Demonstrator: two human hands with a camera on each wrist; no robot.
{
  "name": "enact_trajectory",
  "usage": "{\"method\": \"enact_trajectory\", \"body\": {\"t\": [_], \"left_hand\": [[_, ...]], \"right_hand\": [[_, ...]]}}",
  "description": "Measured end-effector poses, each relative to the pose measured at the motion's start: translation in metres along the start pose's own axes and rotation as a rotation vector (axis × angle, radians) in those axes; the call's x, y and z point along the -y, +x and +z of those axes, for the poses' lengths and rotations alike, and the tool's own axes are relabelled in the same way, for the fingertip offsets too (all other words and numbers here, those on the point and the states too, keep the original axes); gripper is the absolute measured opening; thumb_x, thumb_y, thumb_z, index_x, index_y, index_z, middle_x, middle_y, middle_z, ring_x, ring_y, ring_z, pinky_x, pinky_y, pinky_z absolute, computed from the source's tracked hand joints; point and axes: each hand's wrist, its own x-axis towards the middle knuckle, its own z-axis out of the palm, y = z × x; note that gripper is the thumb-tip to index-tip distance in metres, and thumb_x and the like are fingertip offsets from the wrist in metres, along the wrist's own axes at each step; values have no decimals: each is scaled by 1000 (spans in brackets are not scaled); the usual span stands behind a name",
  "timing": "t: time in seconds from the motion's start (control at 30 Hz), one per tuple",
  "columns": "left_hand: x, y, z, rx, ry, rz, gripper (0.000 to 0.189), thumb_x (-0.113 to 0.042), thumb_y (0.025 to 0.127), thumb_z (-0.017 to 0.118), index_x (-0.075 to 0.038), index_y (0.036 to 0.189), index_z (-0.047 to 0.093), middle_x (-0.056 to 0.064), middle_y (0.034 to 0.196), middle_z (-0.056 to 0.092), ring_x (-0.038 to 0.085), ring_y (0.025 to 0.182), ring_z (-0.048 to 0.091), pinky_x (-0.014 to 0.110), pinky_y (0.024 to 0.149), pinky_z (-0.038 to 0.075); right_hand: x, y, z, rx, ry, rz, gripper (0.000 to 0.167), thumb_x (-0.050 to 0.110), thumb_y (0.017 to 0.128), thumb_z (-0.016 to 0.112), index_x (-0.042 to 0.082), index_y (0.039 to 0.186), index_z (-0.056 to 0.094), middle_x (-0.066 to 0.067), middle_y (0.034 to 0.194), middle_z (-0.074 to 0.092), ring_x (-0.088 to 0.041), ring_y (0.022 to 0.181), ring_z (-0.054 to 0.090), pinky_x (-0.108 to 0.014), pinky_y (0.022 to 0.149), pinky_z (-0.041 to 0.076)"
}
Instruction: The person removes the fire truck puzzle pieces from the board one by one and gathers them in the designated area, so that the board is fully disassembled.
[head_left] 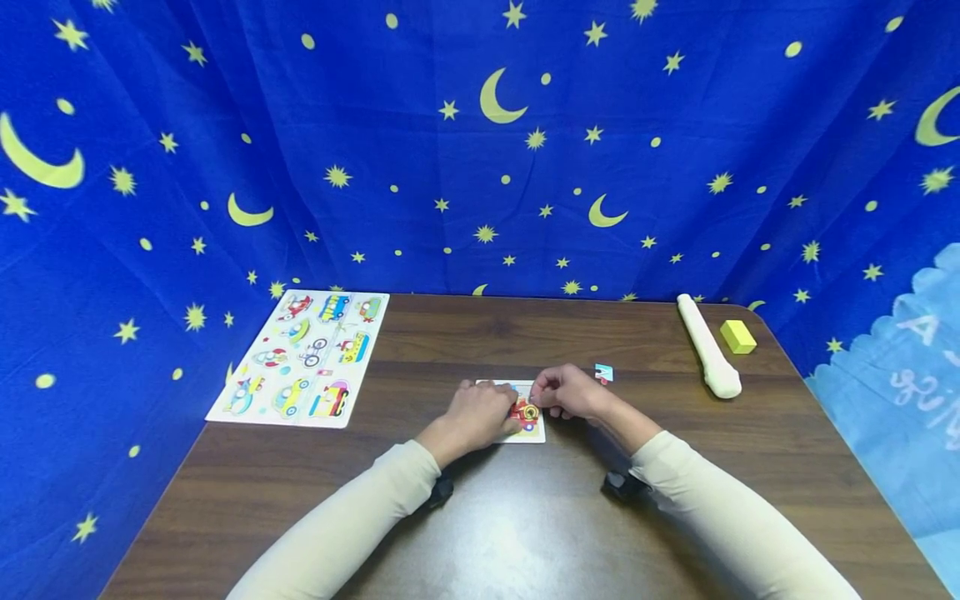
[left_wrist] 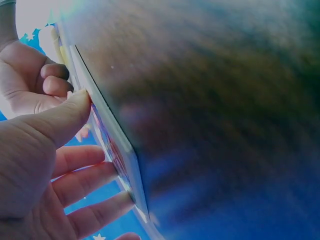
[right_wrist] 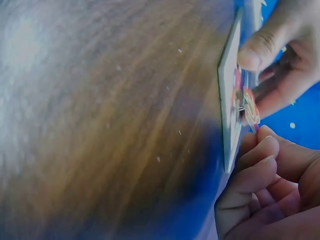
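A small white puzzle board [head_left: 534, 438] with a red and yellow picture lies on the table between the hands. My left hand [head_left: 478, 413] rests on it, its thumb [left_wrist: 75, 107] at the near edge and its fairly straight fingers spread over the picture. My right hand [head_left: 570, 392] pinches a puzzle piece [right_wrist: 251, 107] between thumb and fingertips. This piece bears a yellow and red swirl and tilts over the board, its far end near the left fingers. Another puzzle piece [head_left: 603, 372], light blue with some red, lies just beyond the right hand.
At the back left lies a large white board [head_left: 352, 411] with colourful vehicle pictures. A long white club-shaped object [head_left: 705, 346] and a yellow block [head_left: 738, 337] are at the back right. Blue star-and-moon cloth [head_left: 420, 233] hangs around the brown table [head_left: 480, 533].
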Motion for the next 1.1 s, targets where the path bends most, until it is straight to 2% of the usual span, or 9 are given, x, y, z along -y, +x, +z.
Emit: {"method": "enact_trajectory", "body": {"t": [0.23, 0.37, 0.5, 0.6, 0.7, 0.83, 0.97, 1.1], "left_hand": [[1, -1, 2, 16, 24, 4, 41, -56, 91, 70, -20, 111, 72, -4, 115, 72, 21, 102, 69, 46, 85, 53], [1, -1, 2, 22, 40, 3, 41, -56, 91, 69, -20, 111, 72, -5, 119, 71, 21, 105, 68, 49, 89, 52], [0, -1, 1, 23, 36, 5, 42, -56, 92, 68, -20, 114, 72, -5, 128, 70, 22, 110, 67, 49, 90, 51], [0, -2, 2, 28, 40, 4, 43, -56, 92, 67, -20, 116, 71, -5, 132, 68, 23, 113, 66, 49, 90, 51], [0, -2, 2, 35, 42, 2, 42, -56, 93, 67, -21, 115, 71, -5, 131, 68, 23, 114, 66, 48, 90, 51], [0, -3, 2, 41, 33, 0, 42, -56, 94, 66, -21, 116, 71, -4, 133, 67, 24, 117, 64, 49, 92, 51], [0, -3, 1, 42, 33, 3, 42, -55, 94, 66, -20, 116, 71, -3, 136, 66, 25, 120, 63, 50, 92, 51], [-1, -2, 1, 47, 33, 4, 42, -55, 94, 66, -20, 117, 71, -3, 136, 65, 26, 122, 63, 51, 94, 50]], "right_hand": [[-8, -8, -28, -26, 29, 17, 8, 3, 93, 67, -4, 97, 65, -2, 73, 58, -11, 57, 50, -21, 46, 37], [-15, -18, -63, -75, 6, 26, 13, 6, 94, 67, -5, 101, 64, 0, 74, 57, -9, 58, 51, -21, 46, 39], [-25, -30, -101, -182, 0, 51, 15, 7, 96, 66, -6, 103, 62, 3, 74, 55, -6, 58, 50, -19, 46, 39], [-35, -36, -116, -208, -1, 80, 16, 6, 97, 65, -8, 104, 62, 4, 75, 55, -5, 58, 50, -18, 45, 39], [-44, -37, -118, -165, 0, 100, 16, 5, 97, 65, -9, 104, 62, 4, 77, 58, -5, 58, 50, -18, 45, 39], [-53, -35, -109, -128, 5, 107, 7, 1, 95, 63, -5, 97, 65, 3, 76, 60, -6, 57, 49, -18, 44, 36], [-55, -32, -101, -142, -19, 102, 5, -2, 92, 64, 1, 90, 67, 3, 69, 57, -6, 54, 47, -18, 43, 33], [-52, -32, -96, -150, -51, 92, 4, -2, 91, 66, 0, 87, 66, 3, 64, 54, -8, 53, 47, -19, 43, 33]]}}
